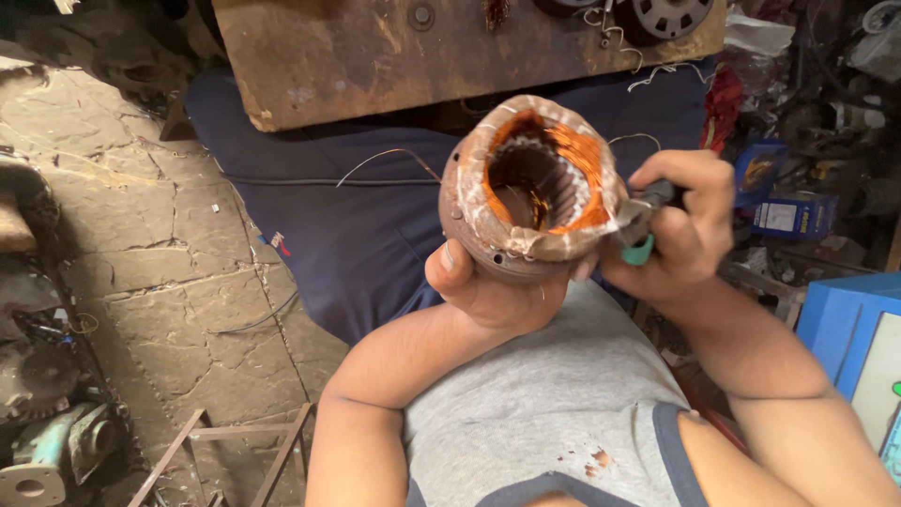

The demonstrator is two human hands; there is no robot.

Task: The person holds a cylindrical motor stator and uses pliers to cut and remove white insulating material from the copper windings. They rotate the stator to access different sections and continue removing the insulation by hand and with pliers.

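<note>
Support the rusty cylindrical motor stator with copper windings point(530, 183) from below in the cupped left hand point(488, 291), above the lap, while the right hand point(690, 230), closed on green-handled pliers point(641, 230), works at its right rim, clear of the copper.

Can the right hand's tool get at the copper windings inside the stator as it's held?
Probably yes. The left hand holds the stator from below, open end up; the right hand has the green-handled tool at its rim, the copper windings uncovered.
</note>
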